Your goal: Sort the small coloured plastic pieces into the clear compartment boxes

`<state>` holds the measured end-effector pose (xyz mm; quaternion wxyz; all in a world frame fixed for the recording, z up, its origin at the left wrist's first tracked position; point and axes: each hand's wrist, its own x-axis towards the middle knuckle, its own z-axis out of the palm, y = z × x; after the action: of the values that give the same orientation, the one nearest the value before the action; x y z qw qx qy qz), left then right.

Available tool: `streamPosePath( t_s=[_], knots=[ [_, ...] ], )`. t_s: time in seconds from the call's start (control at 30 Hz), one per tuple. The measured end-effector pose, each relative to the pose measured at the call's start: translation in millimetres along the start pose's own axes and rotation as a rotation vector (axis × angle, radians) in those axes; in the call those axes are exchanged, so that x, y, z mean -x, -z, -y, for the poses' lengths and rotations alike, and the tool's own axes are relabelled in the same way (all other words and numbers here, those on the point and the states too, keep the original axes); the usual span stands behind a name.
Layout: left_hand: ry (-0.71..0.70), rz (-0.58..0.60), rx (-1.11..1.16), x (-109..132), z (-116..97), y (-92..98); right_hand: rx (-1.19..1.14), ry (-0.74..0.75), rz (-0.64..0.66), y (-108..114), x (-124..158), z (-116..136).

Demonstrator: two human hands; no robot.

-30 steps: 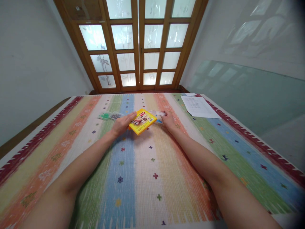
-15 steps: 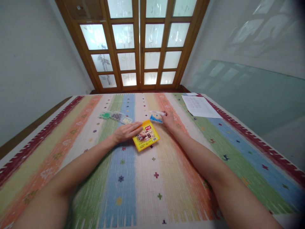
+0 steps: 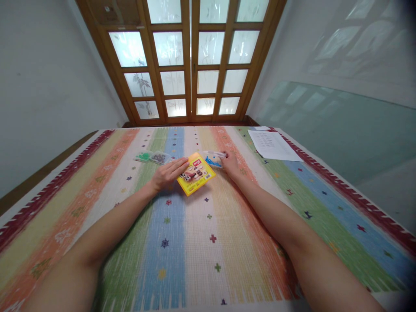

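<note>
In the head view my left hand (image 3: 168, 174) grips a flat yellow packet (image 3: 196, 175) by its left side, the fingers lying across the upper left edge and the thumb out of sight. The packet has a printed front, and its near edge looks raised above the cloth. At its far right, my right hand (image 3: 229, 162) pinches the right end of a small clear plastic container (image 3: 212, 161) with blue bits inside; whether it is a box or a bag I cannot tell. Behind my left hand lies a clear compartment case (image 3: 152, 157) holding green and dark pieces, its right end hidden.
A striped, patterned cloth (image 3: 208, 242) covers the table. Printed paper sheets (image 3: 273, 145) lie at the far right. Beyond the table's far edge stand wooden doors (image 3: 191, 73) with glass panes, and a glass panel (image 3: 325, 125) leans against the right wall.
My left hand has moved slightly away from me and to the left with the yellow packet, covering the case's pale right section. The upper part of the clear container has shifted slightly; my right hand stays put.
</note>
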<state>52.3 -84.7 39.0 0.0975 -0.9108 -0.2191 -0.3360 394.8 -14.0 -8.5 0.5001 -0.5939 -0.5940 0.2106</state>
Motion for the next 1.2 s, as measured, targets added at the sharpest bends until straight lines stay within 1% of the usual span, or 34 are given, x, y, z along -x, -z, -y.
streamPosePath(
  t_s=[0.03, 0.1, 0.2, 0.27, 0.37, 0.47, 0.57, 0.67, 0.77, 0.93, 1.1, 1.2],
  knots=[
    [0.048, -0.021, 0.016, -1, 3, 0.0, 0.008, 0.002, 0.002, 0, 0, 1],
    [0.172, -0.106, 0.056, -2, 8, -0.9, 0.031, 0.017, 0.007, 1, 1, 3],
    [0.425, -0.294, 0.125, -6, 16, -2.8, 0.044, 0.043, 0.025, 1, 4, 9],
    [0.574, -0.393, 0.179, -12, 19, -3.2, 0.036, 0.063, 0.051, 2, 6, 15],
    [0.702, -0.49, 0.26, -20, 22, -4.5, 0.052, 0.111, 0.099, 5, 10, 27],
    [0.827, -0.571, 0.309, -25, 25, -10.2, 0.118, 0.155, 0.143, 7, 16, 41],
    [0.937, -0.58, 0.327, -23, 28, -19.1, 0.217, 0.185, 0.184, 5, 23, 55],
    [0.978, -0.567, 0.368, -20, 30, -26.9, 0.321, 0.219, 0.205, 1, 32, 70],
    [0.988, -0.579, 0.419, -19, 33, -32.4, 0.399, 0.301, 0.215, -4, 42, 84],
    [0.977, -0.614, 0.45, -18, 35, -39.0, 0.492, 0.54, 0.261, -9, 57, 99],
    [0.993, -0.605, 0.487, -19, 33, -40.8, 0.626, 0.765, 0.297, -13, 65, 102],
    [0.992, -0.595, 0.477, -19, 31, -39.6, 0.653, 0.879, 0.346, -14, 67, 103]
  ],
)
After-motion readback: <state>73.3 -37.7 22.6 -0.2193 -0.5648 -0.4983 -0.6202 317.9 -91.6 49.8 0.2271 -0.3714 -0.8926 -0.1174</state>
